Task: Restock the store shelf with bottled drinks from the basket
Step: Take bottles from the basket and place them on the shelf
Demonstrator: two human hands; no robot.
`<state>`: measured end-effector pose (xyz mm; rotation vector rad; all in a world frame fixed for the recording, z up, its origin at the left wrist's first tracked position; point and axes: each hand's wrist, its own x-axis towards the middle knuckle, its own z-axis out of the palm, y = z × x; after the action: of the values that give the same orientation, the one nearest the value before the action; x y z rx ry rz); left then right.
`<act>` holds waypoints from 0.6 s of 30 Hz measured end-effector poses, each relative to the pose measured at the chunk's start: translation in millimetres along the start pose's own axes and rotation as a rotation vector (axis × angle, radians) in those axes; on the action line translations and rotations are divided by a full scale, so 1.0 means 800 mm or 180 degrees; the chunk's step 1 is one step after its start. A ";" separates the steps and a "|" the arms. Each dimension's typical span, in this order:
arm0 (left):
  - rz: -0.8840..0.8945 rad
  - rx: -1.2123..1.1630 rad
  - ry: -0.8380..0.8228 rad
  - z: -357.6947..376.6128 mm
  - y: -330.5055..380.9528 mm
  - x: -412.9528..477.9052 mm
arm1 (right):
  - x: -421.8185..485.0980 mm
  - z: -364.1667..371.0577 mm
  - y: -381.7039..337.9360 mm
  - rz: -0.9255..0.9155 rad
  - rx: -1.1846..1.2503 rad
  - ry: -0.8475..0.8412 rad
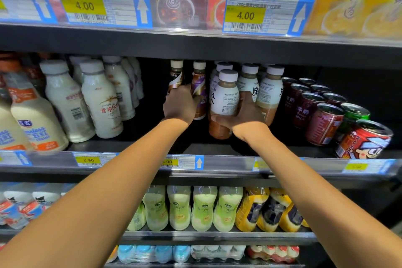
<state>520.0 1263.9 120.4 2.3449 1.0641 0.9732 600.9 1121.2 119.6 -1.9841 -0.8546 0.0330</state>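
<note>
Mid shelf (206, 148): L hand (179, 105) grips brown btl (176, 77), lower half hidden; R hand (247, 114) holds white-label btl (225, 98).

Brown-and-purple-wrapped plastic bottles (199, 85), cream caps: two
White-labelled plastic bottles (225, 98), white caps: at least four
Dark red metal cans (324, 124): seven in view
Green metal can (353, 115): one
Red cartoon-printed metal can (365, 139): one
Pale green plastic bottles (203, 206): four in front
Yellow-wrapped plastic bottles (250, 209): three
Yellow "4.00" price tags (84, 5): two
</note>
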 end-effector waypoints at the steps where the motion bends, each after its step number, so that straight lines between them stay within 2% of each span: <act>1: 0.0006 -0.0005 -0.0011 0.001 0.000 0.001 | 0.000 0.000 0.000 -0.0007 -0.0002 0.0006; 8: 0.0056 -0.0048 -0.0016 0.002 -0.003 0.002 | 0.000 0.002 0.000 -0.0015 -0.0099 0.0071; 18: -0.0197 0.0099 -0.0199 -0.006 0.017 -0.006 | -0.006 -0.004 -0.009 0.0133 -0.0104 -0.0112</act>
<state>521.3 1251.9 129.3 2.3364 1.1279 0.8612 594.3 1118.4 125.2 -2.0373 -0.8411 0.0788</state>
